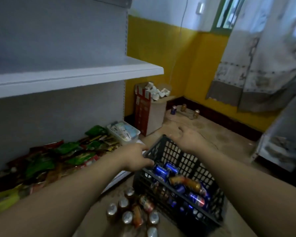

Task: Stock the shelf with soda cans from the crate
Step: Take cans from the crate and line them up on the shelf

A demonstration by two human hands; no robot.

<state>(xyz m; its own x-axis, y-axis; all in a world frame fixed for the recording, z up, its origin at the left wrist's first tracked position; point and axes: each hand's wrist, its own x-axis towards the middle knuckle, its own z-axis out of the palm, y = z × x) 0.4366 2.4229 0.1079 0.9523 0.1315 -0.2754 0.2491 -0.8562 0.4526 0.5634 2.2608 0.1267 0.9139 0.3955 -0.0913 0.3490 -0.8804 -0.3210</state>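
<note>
We can't tell whether the left hand (137, 158) grips the crate (190, 161) rim or just touches it; the fingertips are blurred. Labels on the crate cans (162, 171) are unreadable to us, and the lower ones sit half hidden behind the mesh wall. The nearest of the floor cans (123, 203) is cut by the bottom edge. The snack packets (58, 159) are smeared and run off the left edge.

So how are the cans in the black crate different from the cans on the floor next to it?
In the crate, the jumbled cans lie on their sides and are mostly blue. The floor cans mostly stand upright, showing silver tops, and look brown or orange; a couple lie tipped. Both are soda cans, none on the shelf yet.
</note>
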